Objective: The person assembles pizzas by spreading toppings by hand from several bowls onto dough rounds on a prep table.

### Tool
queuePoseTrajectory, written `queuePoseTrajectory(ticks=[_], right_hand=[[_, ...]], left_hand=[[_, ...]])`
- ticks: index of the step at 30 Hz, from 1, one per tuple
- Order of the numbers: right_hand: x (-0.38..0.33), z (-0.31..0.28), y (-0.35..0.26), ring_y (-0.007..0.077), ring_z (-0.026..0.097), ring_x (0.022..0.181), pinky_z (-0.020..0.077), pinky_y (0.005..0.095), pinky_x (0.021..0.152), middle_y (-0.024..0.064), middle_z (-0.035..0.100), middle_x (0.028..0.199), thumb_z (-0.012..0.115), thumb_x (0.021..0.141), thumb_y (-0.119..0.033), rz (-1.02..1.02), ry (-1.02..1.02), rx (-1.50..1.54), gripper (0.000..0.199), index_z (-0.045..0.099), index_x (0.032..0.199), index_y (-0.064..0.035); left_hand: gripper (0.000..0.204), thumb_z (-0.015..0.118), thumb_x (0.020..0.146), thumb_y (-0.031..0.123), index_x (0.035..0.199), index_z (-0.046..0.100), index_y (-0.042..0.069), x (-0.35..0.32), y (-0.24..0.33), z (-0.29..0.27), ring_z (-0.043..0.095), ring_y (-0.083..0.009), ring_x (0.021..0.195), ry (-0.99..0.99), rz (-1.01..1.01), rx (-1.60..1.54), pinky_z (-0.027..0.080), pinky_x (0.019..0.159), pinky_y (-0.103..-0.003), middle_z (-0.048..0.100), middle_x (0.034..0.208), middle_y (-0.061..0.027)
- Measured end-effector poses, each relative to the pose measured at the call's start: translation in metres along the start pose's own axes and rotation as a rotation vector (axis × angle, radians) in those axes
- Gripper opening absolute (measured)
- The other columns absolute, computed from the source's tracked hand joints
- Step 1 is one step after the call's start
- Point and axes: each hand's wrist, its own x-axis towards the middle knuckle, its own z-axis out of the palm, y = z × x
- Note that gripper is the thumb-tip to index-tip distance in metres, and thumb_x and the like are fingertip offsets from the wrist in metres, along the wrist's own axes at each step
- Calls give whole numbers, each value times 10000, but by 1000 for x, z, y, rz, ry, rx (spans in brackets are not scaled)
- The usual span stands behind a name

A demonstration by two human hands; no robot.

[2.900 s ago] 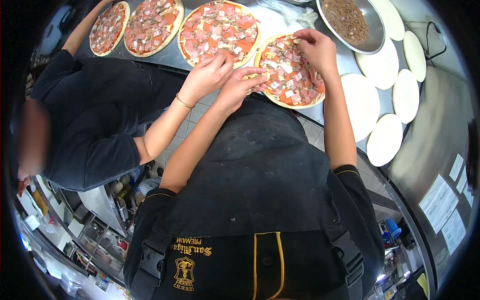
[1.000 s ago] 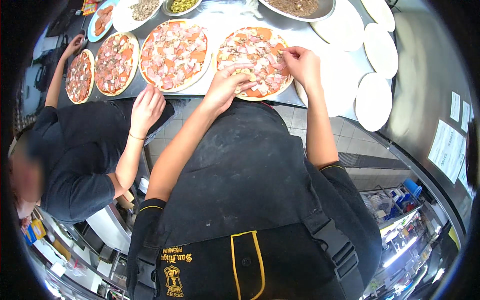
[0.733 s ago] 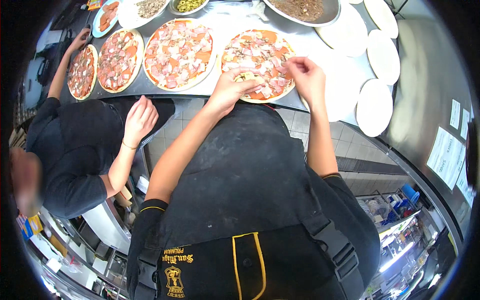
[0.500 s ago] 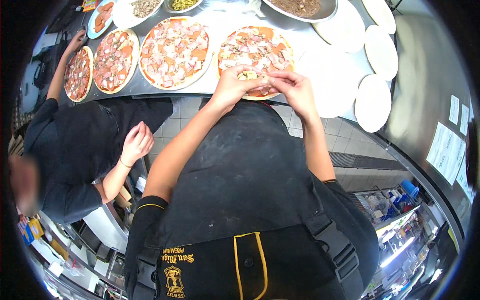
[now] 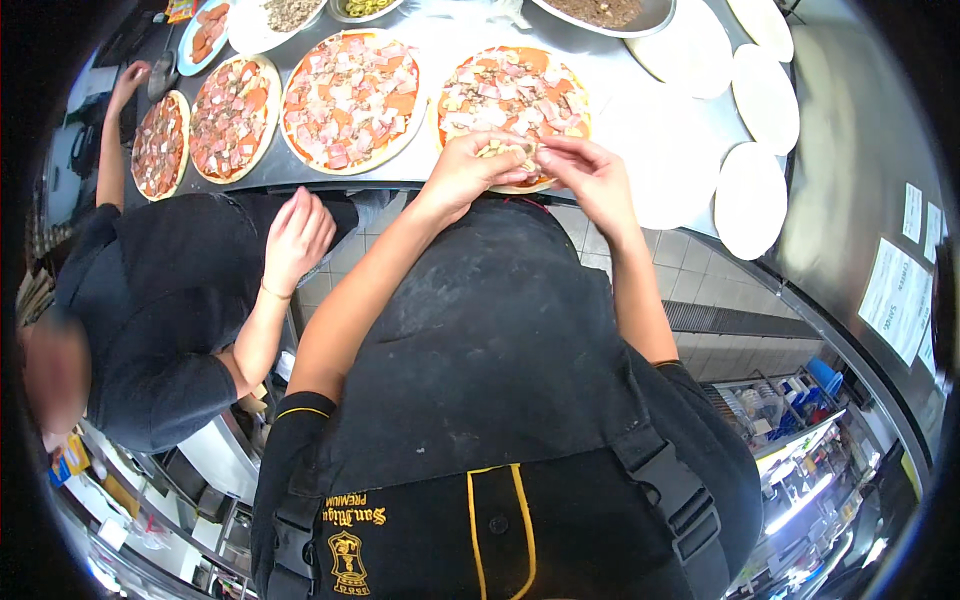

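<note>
My left hand (image 5: 468, 178) is cupped around a small heap of pale chopped topping pieces (image 5: 507, 148), above the near edge of a round pizza (image 5: 512, 92). That pizza is covered with red sauce, pink ham squares and brownish bits. Close beside the heap, my right hand (image 5: 592, 180) has its thumb and fingers drawn together in a pinch. What lies between those fingertips is too small to make out. To the left on the metal counter are three more topped pizzas: a large one (image 5: 352, 100), a middle one (image 5: 234, 118) and one at the far left (image 5: 160, 145).
Plain round bases (image 5: 752, 200) line the counter's right side. Along the back stand a metal bowl of brown topping (image 5: 655, 22), a bowl of green slices (image 5: 362, 8), a white plate (image 5: 255, 42) and a blue plate (image 5: 187, 55). A co-worker (image 5: 165, 310) stands close at my left.
My right hand has shifted slightly while both hands stay over the same pizza's near edge. The co-worker's nearer hand has moved up towards the counter; their other hand has moved left.
</note>
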Motion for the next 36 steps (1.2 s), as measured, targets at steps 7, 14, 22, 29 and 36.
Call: queuePoseTrajectory(ticks=[7,14,22,29,36], right_hand=[[-1,3,23,147,727,938,594,284,802,121,766,1074,719,974,-166,0,10,-11,298,724,1199,28],[10,-10,37,164,753,839,589,310,759,137,783,927,745,935,-160,-296,236,-593,208,770,1078,-12],[12,-5,47,157,734,812,574,313,766,105,777,895,764,912,-147,-309,309,-572,171,780,1040,-33],[-6,-15,40,213,716,806,565,354,752,126,764,922,721,928,-178,-278,373,-486,184,775,1060,-61],[-10,-18,37,171,686,766,556,336,730,92,765,904,745,913,-178,-265,316,-548,191,773,1062,-61]], left_hand=[[246,694,977,48,1184,639,-73,-1,-9,1,741,-231,978,-32,14,141,634,881,-297,715,1073,-169],[252,651,978,49,1197,620,-72,-1,-12,-2,750,-226,954,14,-23,217,627,866,-295,728,1082,-193],[196,701,925,102,1036,731,-56,10,-5,-11,744,-133,741,125,44,710,602,713,-263,768,837,-105],[134,739,869,153,916,786,37,23,3,19,725,-127,640,66,175,1078,580,660,-294,754,729,-99],[133,795,819,211,871,797,89,34,-5,17,729,-152,634,96,373,1324,564,650,-322,753,711,-91]])
